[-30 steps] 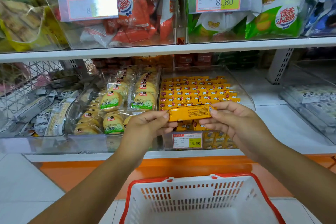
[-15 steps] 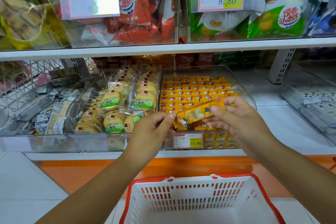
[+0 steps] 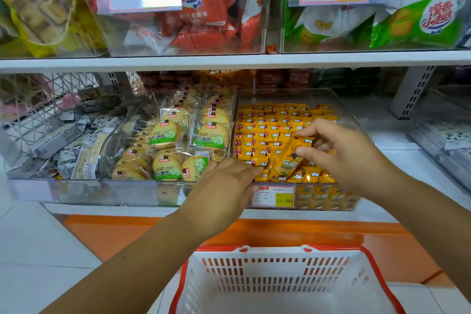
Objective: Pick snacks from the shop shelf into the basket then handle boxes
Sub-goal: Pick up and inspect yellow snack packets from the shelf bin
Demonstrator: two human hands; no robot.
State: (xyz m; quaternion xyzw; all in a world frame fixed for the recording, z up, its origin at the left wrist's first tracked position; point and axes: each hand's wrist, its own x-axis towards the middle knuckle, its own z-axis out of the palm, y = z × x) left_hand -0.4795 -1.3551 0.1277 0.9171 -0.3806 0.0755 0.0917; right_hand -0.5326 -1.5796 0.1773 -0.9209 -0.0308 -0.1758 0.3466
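Note:
My right hand (image 3: 341, 155) pinches one orange snack bar (image 3: 285, 163) between thumb and fingers. The bar is tilted, with its lower end down over the front rows of a clear bin (image 3: 288, 90) packed with the same orange bars (image 3: 267, 125). My left hand (image 3: 224, 186) lies palm down at the bin's front left corner, fingers stretched out and touching the packs, holding nothing. The white basket with a red rim (image 3: 275, 250) stands below the shelf, directly under my arms; the part of it I can see holds nothing.
Left of the orange bars sits a clear bin of round wrapped biscuits (image 3: 165, 132), then grey-wrapped packs (image 3: 63, 140). The upper shelf edge (image 3: 229, 61) carries bins of red and green snack bags. A 15.80 price tag (image 3: 274, 196) hangs on the bin front.
My left hand let go of the orange bar and dropped to the bin's front. My right hand tilted the bar from level to steep and lowered it toward the rows.

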